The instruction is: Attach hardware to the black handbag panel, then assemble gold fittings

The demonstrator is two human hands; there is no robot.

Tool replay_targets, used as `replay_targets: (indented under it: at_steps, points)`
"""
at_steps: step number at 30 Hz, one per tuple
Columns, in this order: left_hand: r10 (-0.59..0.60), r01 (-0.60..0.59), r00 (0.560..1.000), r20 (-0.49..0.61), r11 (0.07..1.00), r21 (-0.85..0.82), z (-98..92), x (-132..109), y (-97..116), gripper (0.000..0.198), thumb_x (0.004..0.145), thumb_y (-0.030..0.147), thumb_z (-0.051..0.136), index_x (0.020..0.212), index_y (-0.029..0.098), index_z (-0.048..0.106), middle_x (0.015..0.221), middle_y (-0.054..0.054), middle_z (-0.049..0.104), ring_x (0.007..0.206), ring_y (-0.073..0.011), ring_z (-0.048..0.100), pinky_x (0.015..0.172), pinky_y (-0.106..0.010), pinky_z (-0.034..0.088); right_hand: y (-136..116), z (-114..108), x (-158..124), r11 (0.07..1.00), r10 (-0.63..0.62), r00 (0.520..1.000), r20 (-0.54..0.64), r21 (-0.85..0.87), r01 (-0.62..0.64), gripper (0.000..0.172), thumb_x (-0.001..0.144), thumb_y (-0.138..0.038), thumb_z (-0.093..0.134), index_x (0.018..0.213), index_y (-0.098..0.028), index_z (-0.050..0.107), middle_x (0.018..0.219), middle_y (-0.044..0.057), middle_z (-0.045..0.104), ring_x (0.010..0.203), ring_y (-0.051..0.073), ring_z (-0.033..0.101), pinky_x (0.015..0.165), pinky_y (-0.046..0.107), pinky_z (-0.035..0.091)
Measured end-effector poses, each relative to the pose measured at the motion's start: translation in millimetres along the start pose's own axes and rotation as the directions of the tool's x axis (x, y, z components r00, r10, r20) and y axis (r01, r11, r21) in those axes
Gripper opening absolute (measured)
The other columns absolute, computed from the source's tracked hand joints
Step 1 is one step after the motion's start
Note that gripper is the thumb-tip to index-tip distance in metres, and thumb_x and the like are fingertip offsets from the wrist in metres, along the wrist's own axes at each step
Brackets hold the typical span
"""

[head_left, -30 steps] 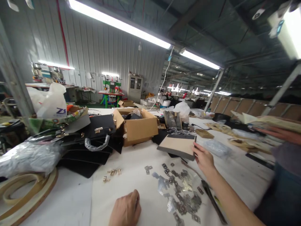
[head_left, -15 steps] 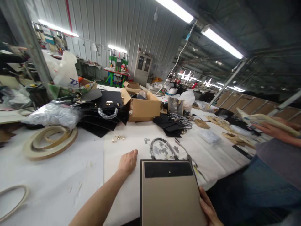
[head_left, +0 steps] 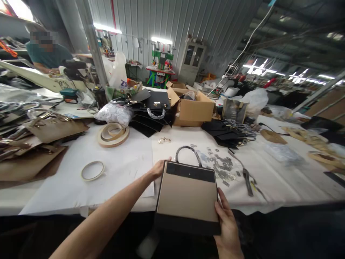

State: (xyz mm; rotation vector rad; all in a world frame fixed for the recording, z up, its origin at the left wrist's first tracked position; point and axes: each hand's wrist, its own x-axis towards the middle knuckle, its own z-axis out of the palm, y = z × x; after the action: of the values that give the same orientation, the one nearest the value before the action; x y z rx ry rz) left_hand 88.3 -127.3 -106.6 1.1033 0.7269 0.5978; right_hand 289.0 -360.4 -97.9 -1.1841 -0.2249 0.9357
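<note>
A tan handbag point(head_left: 187, 196) with black top and bottom bands and a black handle hangs over the near edge of the white table point(head_left: 124, 169). My left hand point(head_left: 159, 168) grips its upper left corner, fingers curled behind it. At the lower right corner, my right hand point(head_left: 228, 225) holds the bag with the thumb on its face. Several small metal fittings point(head_left: 219, 167) lie on the table just beyond the handle.
A cardboard box point(head_left: 192, 108), black bag pieces point(head_left: 151, 117), tape rolls point(head_left: 113, 133) and a thin ring point(head_left: 93, 169) lie further back. Tan bags point(head_left: 40, 140) pile at the left. A tool point(head_left: 246, 176) lies to the right. A person point(head_left: 45, 54) works at the far left.
The bag has come nearer and lower over the table edge. My left hand moved from the table onto its upper left corner. The view swung left.
</note>
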Motion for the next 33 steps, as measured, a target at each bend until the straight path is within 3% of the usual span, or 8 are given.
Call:
replay_targets:
  at_steps: [3,5,10,16,22,27,30,33]
  points:
    - [-0.096,0.093,0.995,0.0,0.965,-0.245,-10.9,-22,4,0.083,0.083,0.087,0.045,0.103,0.011,0.072,0.082,-0.012,0.075,0.076,-0.0253,0.07,0.07,-0.034,0.054,6,4,1,1.0,0.011,1.0,0.028,-0.024,-0.01,0.078,0.076,-0.041,0.083,0.147,-0.033,0.054,0.139,0.006,0.067,0.126,0.033,0.065,0.114,0.054,0.046]
    - [-0.114,0.093,0.993,-0.04,0.931,-0.353,-14.4,-36,2,0.082,0.08,0.085,0.055,0.112,0.011,0.07,0.087,-0.012,0.076,0.078,-0.0247,0.071,0.072,-0.035,0.056,9,10,0,0.997,0.034,0.996,0.078,-0.077,-0.028,0.08,0.076,-0.042,0.083,0.148,-0.033,0.052,0.142,0.006,0.065,0.128,0.033,0.064,0.114,0.052,0.047]
    - [-0.026,-0.022,0.954,-0.3,0.988,-0.155,-15.8,-63,-11,0.075,0.065,0.047,0.093,0.126,0.016,0.064,0.099,-0.008,0.077,0.083,-0.0212,0.072,0.08,-0.033,0.056,4,32,0,0.962,0.144,0.958,0.248,-0.261,-0.077,0.081,0.072,-0.042,0.087,0.146,-0.032,0.054,0.138,0.006,0.069,0.124,0.034,0.066,0.106,0.048,0.053]
    - [0.042,-0.087,0.982,-0.185,0.966,-0.244,-16.5,-77,-18,0.067,0.071,0.043,0.09,0.127,0.017,0.063,0.11,-0.009,0.076,0.09,-0.0209,0.072,0.085,-0.032,0.055,2,61,25,0.915,0.362,0.879,0.311,-0.3,-0.271,0.069,0.072,-0.057,0.085,0.128,-0.019,0.07,0.11,0.014,0.079,0.104,0.041,0.074,0.091,0.054,0.058]
    - [0.05,-0.107,0.974,-0.22,0.961,-0.255,-15.8,-79,-17,0.06,0.08,0.051,0.078,0.128,0.018,0.065,0.108,-0.008,0.077,0.097,-0.0258,0.072,0.089,-0.035,0.054,16,75,58,0.981,0.173,0.908,0.381,-0.147,-0.126,0.08,0.072,-0.04,0.088,0.145,-0.036,0.054,0.132,0.004,0.072,0.114,0.032,0.071,0.101,0.051,0.055]
    - [0.163,-0.174,0.961,-0.223,0.984,-0.03,-13.9,-76,-20,0.055,0.09,0.055,0.064,0.126,0.014,0.067,0.119,-0.011,0.075,0.114,-0.0295,0.066,0.105,-0.04,0.047,28,63,74,0.992,0.074,0.946,0.315,-0.124,-0.036,0.076,0.072,-0.035,0.088,0.141,-0.038,0.056,0.135,0.0,0.07,0.121,0.028,0.068,0.105,0.046,0.053]
    - [0.216,-0.177,0.955,-0.205,0.965,0.192,-12.7,-79,-13,0.055,0.094,0.056,0.058,0.127,0.014,0.066,0.116,-0.01,0.075,0.109,-0.0285,0.067,0.099,-0.038,0.049,35,57,79,0.992,-0.01,0.965,0.261,-0.12,0.042,0.072,0.069,-0.035,0.089,0.135,-0.034,0.061,0.14,0.001,0.066,0.126,0.027,0.064,0.108,0.045,0.05]
    - [0.294,-0.18,0.94,-0.17,0.855,0.487,-12.9,-86,7,0.049,0.097,0.054,0.053,0.124,0.016,0.068,0.107,-0.007,0.077,0.101,-0.0266,0.069,0.092,-0.035,0.05,40,59,79,0.987,-0.06,0.975,0.213,-0.136,0.09,0.064,0.067,-0.036,0.09,0.127,-0.031,0.067,0.14,0.001,0.066,0.126,0.028,0.063,0.11,0.045,0.048]
